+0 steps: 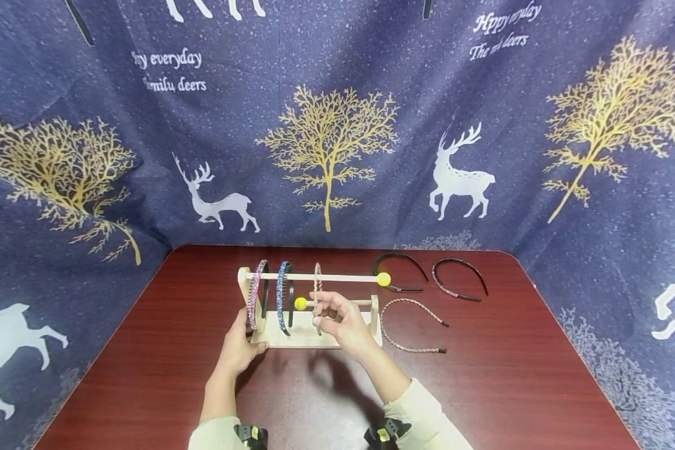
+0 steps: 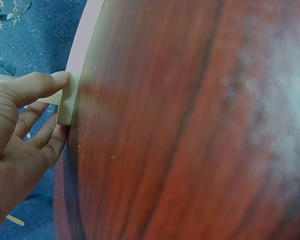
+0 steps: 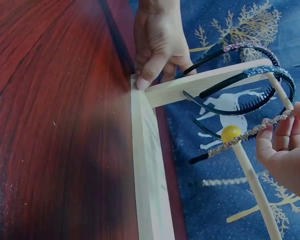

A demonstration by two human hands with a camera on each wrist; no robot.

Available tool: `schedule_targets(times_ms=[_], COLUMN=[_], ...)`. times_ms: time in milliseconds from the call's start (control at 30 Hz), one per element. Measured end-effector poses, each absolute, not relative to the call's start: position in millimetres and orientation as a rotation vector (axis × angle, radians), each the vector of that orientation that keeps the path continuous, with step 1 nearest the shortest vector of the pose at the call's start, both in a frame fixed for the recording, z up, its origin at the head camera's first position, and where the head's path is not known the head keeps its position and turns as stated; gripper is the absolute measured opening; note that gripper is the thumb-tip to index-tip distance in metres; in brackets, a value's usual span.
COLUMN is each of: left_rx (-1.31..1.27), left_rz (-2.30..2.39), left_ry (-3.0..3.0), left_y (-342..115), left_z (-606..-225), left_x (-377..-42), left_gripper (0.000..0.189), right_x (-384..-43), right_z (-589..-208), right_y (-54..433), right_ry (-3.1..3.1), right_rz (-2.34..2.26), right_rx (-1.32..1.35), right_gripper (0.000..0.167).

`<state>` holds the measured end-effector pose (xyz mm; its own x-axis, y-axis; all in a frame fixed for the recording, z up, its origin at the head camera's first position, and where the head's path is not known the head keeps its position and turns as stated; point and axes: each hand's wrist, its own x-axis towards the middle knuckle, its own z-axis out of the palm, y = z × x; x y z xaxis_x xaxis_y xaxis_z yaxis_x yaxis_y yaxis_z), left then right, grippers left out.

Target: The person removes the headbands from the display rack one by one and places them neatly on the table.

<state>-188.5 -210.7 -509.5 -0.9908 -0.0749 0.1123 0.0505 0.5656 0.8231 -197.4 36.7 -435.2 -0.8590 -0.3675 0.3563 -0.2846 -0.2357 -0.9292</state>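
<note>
A pale wooden headband rack point(image 1: 300, 331) stands on the table. My left hand point(image 1: 237, 350) grips the left end of its base; in the left wrist view the thumb lies on the wood's edge with fingers on the other side. My right hand point(image 1: 342, 320) pinches a braided, beige-pink headband point(image 3: 230, 142) that hangs around the rack's upper rod point(image 1: 349, 278). To its left on that rod hang a blue glittery headband point(image 1: 281, 294) and, near the post, a pink glittery headband point(image 1: 254, 299). Fingers of the right hand hide part of the braided headband in the head view.
The upper rod ends in a yellow ball point(image 1: 384, 279); a lower rod has another yellow ball point(image 1: 300, 304). Right of the rack lie a black headband point(image 1: 402, 255), a pink-and-black headband point(image 1: 442, 285) and another braided headband point(image 1: 389, 334). A deer-patterned curtain point(image 1: 360, 187) surrounds the table point(image 1: 484, 375).
</note>
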Motion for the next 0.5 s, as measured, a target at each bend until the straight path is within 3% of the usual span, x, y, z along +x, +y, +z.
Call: schedule_targets(times_ms=[333, 500], left_rx=[0.019, 0.024], left_rz=[-1.386, -1.385], left_ry=[-2.644, -2.648], left_y=[-210, -210], left_z=[-510, -510], left_x=[-189, -188], left_gripper=[0.087, 0.085], right_x=[-188, -190], right_z=[-398, -401], right_y=[46, 53], right_ry=[2.073, 2.110], right_rz=[-2.238, -2.239], right_rx=[-0.941, -0.989], right_gripper=[0.035, 0.033])
